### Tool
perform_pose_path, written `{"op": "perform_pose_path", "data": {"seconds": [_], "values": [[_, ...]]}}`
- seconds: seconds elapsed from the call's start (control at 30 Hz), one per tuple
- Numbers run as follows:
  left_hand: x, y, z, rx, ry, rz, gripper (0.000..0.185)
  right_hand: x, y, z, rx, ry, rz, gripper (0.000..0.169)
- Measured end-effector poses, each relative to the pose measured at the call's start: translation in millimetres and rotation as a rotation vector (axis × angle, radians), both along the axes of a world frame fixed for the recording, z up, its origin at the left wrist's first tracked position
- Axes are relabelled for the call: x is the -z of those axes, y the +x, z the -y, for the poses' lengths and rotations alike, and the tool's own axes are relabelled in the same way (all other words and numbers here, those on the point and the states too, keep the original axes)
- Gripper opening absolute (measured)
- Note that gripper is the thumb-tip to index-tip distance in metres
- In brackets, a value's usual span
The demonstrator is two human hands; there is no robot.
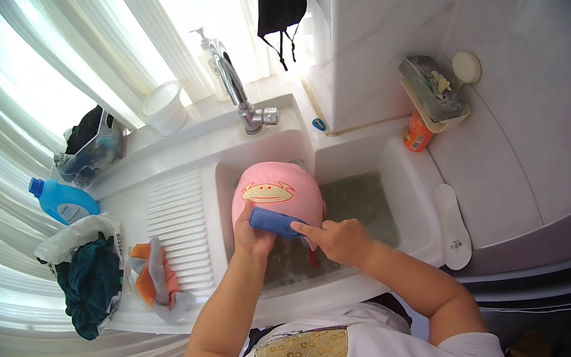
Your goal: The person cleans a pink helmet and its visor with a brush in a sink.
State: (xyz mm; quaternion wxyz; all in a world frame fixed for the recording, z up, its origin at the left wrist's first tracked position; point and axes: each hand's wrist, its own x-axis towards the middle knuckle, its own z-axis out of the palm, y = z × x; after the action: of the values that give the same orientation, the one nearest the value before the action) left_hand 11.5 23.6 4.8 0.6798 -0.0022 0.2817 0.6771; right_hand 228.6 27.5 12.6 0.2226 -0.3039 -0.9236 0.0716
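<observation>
A pink cap (274, 174) with a yellow face-like patch outlined in red is held over the left basin of a white double sink (415, 219). My left hand (255, 239) grips the cap's lower left edge, thumb on top. My right hand (341, 238) holds a blue scrubbing brush (275, 221) against the cap's lower front, its index finger stretched along the brush's back. The brush's underside is hidden. Below the cap lies murky water (294, 267), with something red hanging near its surface.
A chrome faucet (232, 83) rises behind the basins. Left are a ribbed washboard (178, 223), a blue detergent bottle (65, 199), dark green cloth (90, 282) and an orange-grey cloth (154, 275). Right are a white insole (452, 225), an orange container (416, 133) and a wall holder (450, 121).
</observation>
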Motion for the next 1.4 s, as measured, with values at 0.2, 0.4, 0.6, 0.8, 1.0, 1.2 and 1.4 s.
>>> {"op": "perform_pose_path", "data": {"seconds": [0.2, 0.4, 0.6, 0.8, 1.0, 1.2, 1.4], "values": [[6, -3, 2, -0.221, -0.07, 0.018, 0.044, 44, 39, -52, 0.251, -0.362, -0.181, 0.046], [3, -3, 5, -0.163, -0.07, -0.021, 0.047, 68, 52, -56, 0.497, -0.573, 0.729, 0.047], [-12, 0, 10, -0.123, -0.101, 0.086, 0.047, 61, 56, -53, 0.366, -0.72, 0.48, 0.043], [-10, 2, 14, -0.13, -0.105, 0.055, 0.051, -18, 47, -10, 0.294, -0.459, 0.028, 0.036], [-5, 3, 14, -0.08, -0.084, 0.099, 0.052, -12, 29, -4, 0.245, -0.136, -0.088, 0.028], [1, 9, 13, -0.107, -0.162, 0.011, 0.038, -19, 26, -6, 0.196, -0.031, 0.016, 0.028], [2, 7, 11, -0.155, -0.143, -0.001, 0.033, -10, 29, 4, 0.1, 0.024, -0.026, 0.03]]}}
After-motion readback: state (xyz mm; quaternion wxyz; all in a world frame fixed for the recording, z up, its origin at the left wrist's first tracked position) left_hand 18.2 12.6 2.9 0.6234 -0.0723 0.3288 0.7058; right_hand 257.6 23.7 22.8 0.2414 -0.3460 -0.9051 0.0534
